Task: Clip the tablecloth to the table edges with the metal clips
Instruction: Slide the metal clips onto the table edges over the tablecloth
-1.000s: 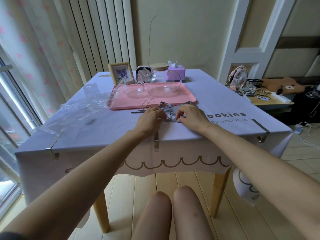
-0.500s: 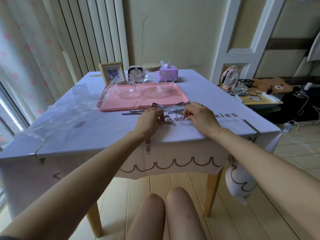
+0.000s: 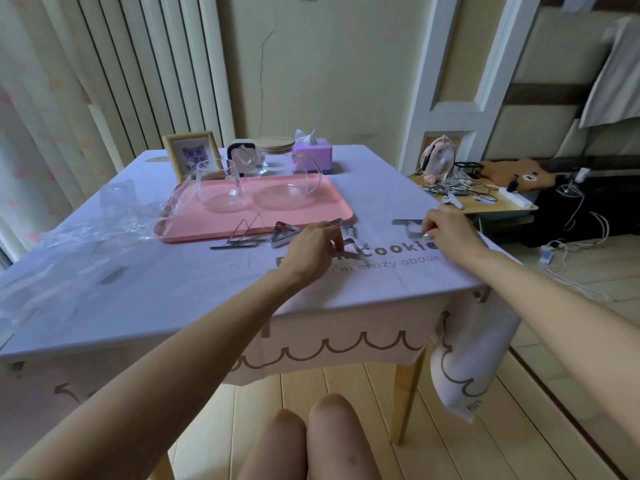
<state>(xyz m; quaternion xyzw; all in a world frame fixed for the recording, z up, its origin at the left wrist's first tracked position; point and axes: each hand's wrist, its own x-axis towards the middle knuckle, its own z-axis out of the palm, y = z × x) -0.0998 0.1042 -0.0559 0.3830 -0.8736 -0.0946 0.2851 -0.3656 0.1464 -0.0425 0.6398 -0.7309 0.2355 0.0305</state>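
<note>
Right hand (image 3: 450,235) pinches a metal clip (image 3: 407,225), left hand (image 3: 310,245) grips the spare clips (image 3: 284,233); next, I'd say, push it over tablecloth (image 3: 194,282) and desk (image 3: 403,403) edge.

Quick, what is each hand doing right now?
Left hand: fingers curled on the clip pile, gripping it.
Right hand: pinching one metal clip.

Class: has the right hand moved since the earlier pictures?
Yes. The right hand moved rightward, away from the tray, holding a clip.
</note>
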